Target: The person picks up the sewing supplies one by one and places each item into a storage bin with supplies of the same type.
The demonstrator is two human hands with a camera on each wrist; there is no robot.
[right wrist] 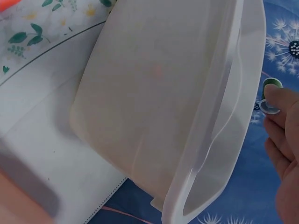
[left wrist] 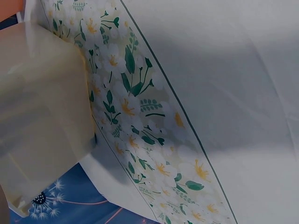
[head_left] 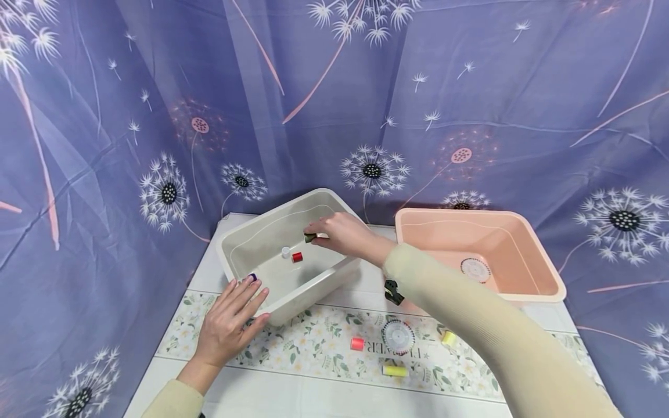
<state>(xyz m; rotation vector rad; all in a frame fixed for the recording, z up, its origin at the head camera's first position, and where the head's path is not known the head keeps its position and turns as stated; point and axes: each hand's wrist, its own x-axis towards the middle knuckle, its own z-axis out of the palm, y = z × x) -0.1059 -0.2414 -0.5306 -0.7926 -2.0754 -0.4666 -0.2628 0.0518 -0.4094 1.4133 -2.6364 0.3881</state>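
Observation:
Pinched between the thumb and fingers of my right hand [head_left: 340,232] is a green thread spool [right wrist: 271,95]. That hand reaches over the white bin [head_left: 313,295], above its inside. On the bin floor lie a red thread spool [head_left: 297,257] and a small white spool [head_left: 285,252]. My left hand [head_left: 230,325] lies at the near left rim with its fingers spread and extended. Just beyond its fingertips a bit of a purple spool [head_left: 252,277] shows, partly hidden. The left wrist view catches only the bin's outer wall [left wrist: 42,102] and the tablecloth.
To the right stands a pink bin [head_left: 543,273] with a pin wheel [head_left: 475,270] inside. On the floral strip in front are a coral-red spool [head_left: 358,343], another pin wheel [head_left: 398,337], a yellow spool [head_left: 394,370] and another yellow spool [head_left: 448,338]. A purple curtain [head_left: 313,162] hangs behind.

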